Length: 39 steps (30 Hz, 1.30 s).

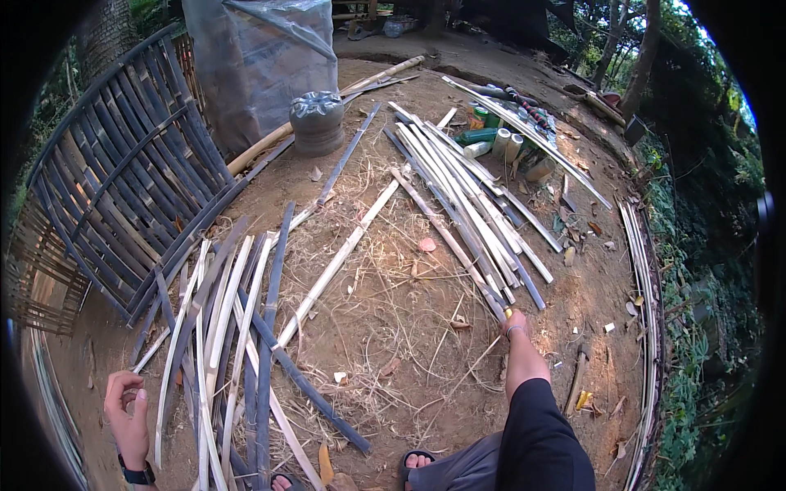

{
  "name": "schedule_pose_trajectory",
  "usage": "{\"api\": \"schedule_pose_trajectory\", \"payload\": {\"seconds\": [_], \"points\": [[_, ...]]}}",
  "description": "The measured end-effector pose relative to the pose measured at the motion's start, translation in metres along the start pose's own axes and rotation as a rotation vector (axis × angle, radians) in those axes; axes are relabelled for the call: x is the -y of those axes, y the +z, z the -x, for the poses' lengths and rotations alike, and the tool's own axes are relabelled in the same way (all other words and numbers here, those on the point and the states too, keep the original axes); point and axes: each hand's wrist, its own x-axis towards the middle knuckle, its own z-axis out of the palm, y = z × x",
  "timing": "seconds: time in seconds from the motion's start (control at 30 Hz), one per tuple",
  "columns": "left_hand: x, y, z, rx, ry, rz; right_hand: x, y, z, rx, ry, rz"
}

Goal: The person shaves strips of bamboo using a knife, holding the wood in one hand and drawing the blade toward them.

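Note:
My right hand (516,322) reaches forward, closed at the near end of a long brownish bamboo strip (446,231) that lies along the left side of a pile of pale split bamboo strips (465,192). A small yellow spot shows at its fingers; I cannot make out what it is. On the left, my left hand (127,413) is raised with loosely curled fingers, apart from the thumb, and nothing shows in it. Beside it lies a second heap of bamboo strips (217,327), pale and dark ones crossing each other. A single pale strip (340,260) slants across the ground between both heaps.
A dark slatted bamboo panel (135,168) leans at the left. Behind stand a dark rounded pot-like container (317,127) and a plastic-wrapped block (258,69). Green bottles (481,136) and bamboo tubes (508,146) sit far right. A wooden-handled tool (576,380) lies near my right arm.

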Motion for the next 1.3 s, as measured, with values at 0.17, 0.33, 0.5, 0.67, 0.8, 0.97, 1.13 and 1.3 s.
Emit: {"api": "schedule_pose_trajectory", "payload": {"seconds": [0.17,0.33,0.5,0.67,0.8,0.97,1.13,1.3], "points": [[-0.022,0.007,0.008,0.017,0.024,-0.053,0.002,0.023,-0.014,-0.161,-0.046,-0.027],[-0.021,-0.002,0.014,-0.019,0.022,0.002,-0.009,0.017,-0.018,-0.057,-0.045,0.002],[-0.02,-0.013,0.024,-0.043,0.018,0.027,-0.01,0.017,-0.014,-0.063,-0.03,0.022],[-0.026,-0.024,0.041,-0.031,0.008,0.012,0.01,0.002,0.01,-0.069,-0.134,0.093],[-0.043,-0.025,0.046,0.011,0.058,0.105,0.023,-0.031,0.011,-0.165,-0.202,0.189],[-0.059,-0.015,0.053,0.18,0.189,0.128,0.077,-0.116,0.036,-0.132,-0.478,0.128],[-0.064,0.006,0.068,0.525,0.329,0.161,0.15,-0.172,0.119,0.012,-0.752,-0.087],[-0.076,0.03,0.074,0.422,0.692,-0.061,0.215,-0.171,0.281,0.403,-0.844,-0.517]]}}
